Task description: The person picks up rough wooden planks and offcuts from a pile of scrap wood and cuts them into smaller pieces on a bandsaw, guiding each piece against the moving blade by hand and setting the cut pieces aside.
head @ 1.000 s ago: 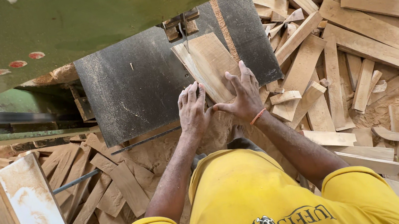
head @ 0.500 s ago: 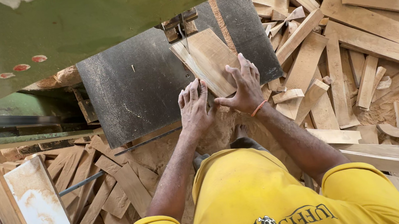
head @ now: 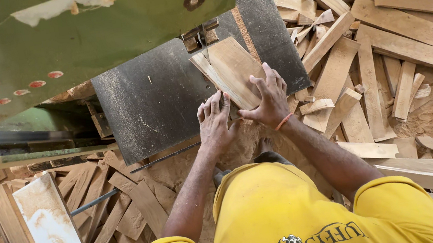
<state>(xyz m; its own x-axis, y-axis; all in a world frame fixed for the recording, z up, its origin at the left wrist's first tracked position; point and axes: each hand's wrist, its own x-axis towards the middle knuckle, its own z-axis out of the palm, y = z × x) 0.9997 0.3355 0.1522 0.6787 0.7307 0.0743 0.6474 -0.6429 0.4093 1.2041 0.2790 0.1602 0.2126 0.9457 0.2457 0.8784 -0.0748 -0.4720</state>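
Lying flat under both hands [head: 243, 109], a pale wooden board [head: 229, 71].

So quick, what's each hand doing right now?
Left hand: open, fingers flat on the wooden board.
Right hand: open, pressing flat on the same board.

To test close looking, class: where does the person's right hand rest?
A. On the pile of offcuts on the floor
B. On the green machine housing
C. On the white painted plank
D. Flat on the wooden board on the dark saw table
D: the right hand lies spread on the wooden board atop the dark saw table.
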